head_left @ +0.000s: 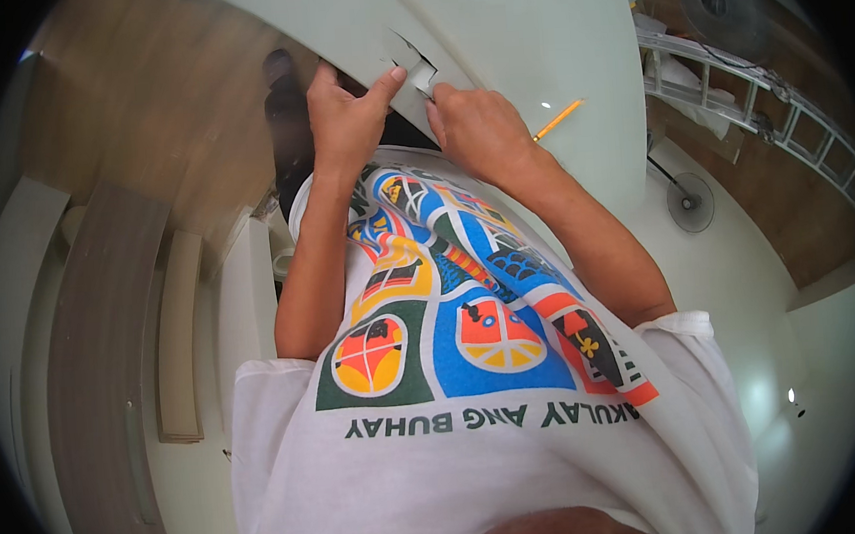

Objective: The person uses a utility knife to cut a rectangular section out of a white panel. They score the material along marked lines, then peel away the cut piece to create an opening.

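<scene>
A pale, smooth panel stretches out in front of me, with a small angular cut-out near its close edge. My left hand grips that edge, its thumb on top beside the cut-out and its fingers curled beneath. At the right end of the cut-out, my right hand is closed, fingertips pinched together. A thin dark sliver shows at those fingertips, too small to name. On the panel, just past my right wrist, lies a yellow-orange pencil.
A metal ladder lies at the far right beside plastic sheeting. Two fans, one dark and one round, are on that side. Long boards and a wooden floor take up the left.
</scene>
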